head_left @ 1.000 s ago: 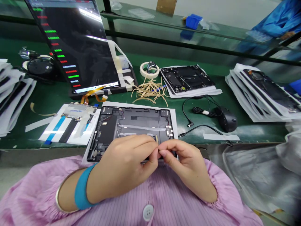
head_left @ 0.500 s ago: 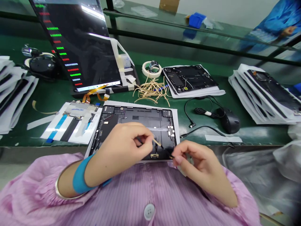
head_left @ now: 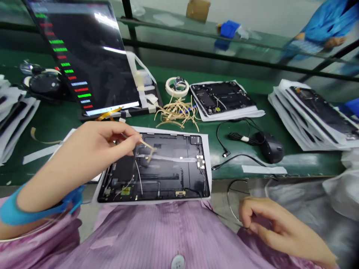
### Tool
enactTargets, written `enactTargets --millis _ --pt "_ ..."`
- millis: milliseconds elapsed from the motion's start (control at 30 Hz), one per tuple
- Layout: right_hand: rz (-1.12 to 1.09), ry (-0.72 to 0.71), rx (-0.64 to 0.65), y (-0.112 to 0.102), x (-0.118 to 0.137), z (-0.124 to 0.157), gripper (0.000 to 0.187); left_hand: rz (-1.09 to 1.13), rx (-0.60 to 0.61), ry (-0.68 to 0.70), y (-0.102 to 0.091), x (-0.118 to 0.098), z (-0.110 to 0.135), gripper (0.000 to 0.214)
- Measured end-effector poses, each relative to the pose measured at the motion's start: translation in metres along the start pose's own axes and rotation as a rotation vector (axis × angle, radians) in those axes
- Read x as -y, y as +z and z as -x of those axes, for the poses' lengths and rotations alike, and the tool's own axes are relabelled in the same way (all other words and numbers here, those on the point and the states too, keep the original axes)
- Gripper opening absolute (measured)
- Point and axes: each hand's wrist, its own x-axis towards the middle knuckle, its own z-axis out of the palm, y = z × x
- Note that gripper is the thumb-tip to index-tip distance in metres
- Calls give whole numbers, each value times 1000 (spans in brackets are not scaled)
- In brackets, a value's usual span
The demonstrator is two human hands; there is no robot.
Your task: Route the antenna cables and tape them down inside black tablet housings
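Observation:
An opened black tablet chassis (head_left: 168,170) lies on white paper at the table's near edge, right in front of me. My left hand (head_left: 92,149) is raised over its upper left corner, fingers pinched on a small tan strip of tape (head_left: 146,146). My right hand (head_left: 263,220) is low at the right, off the table, fingers curled on the end of a thin dark wire (head_left: 232,198) that loops back toward the chassis's lower right corner.
A propped-up screen (head_left: 84,56) with coloured bars stands at the back left. Behind the chassis lie a heap of tan strips (head_left: 175,110), a tape roll (head_left: 176,85) and another open chassis (head_left: 221,97). A mouse (head_left: 270,149), cables and stacked units (head_left: 314,112) fill the right.
My hands have parted. The left one rose up and left with the tan strip peeled away; the right one dropped down and right, drawing the thin wire out. The chassis now shows fully.

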Motion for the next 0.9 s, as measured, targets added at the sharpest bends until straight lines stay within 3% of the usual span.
enactTargets --millis 100,200,333,433,500,567,600,700,733,800,900 --pt "-21 -36 -59 1 6 -7 7 80 -14 74 -13 -30 -15 25" --pt "-112 -75 -162 2 15 -17 10 51 -42 195 -6 -49 -58 22" --pt "-276 -130 -206 3 28 -28 16 -43 50 205 20 -46 -124 27" --pt "-390 -137 -249 4 36 -35 15 -206 -19 275 32 -37 -141 37" --pt "-476 -139 -284 4 42 -41 14 -349 -199 337 32 -34 -129 51" --pt "-580 -156 -299 4 49 -49 11 -434 -285 426 29 -36 -102 56" --pt "-636 -167 -300 4 54 -54 9 -435 -226 501 29 -37 -86 52" --pt "-771 -210 -286 4 71 -68 6 -318 235 747 33 -42 -38 38" --pt "-783 -230 -263 4 76 -71 6 -270 320 765 36 -42 -25 31" --pt "-772 -279 -252 6 81 -77 14 -188 366 737 45 -40 -8 18" --pt "-661 -286 -408 10 74 -84 24 -69 313 666 54 -31 1 19"
